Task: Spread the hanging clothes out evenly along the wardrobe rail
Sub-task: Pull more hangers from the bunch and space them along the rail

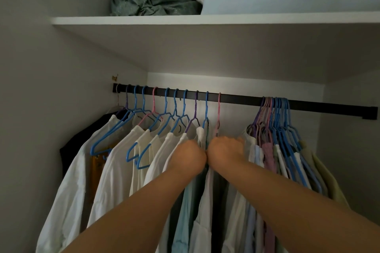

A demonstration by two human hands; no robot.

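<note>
- Fingers of both hands are buried in the clothes point(115, 170); whether they grip cannot be told.
- Left hand point(190, 153) and right hand point(225, 150) meet below the pink hanger point(218, 115).
- On the rail point(236, 99), spaced hangers at nine o'clock, a bunch point(277, 115) at three.
- Shelf point(205, 20) at twelve holds bedding.
</note>
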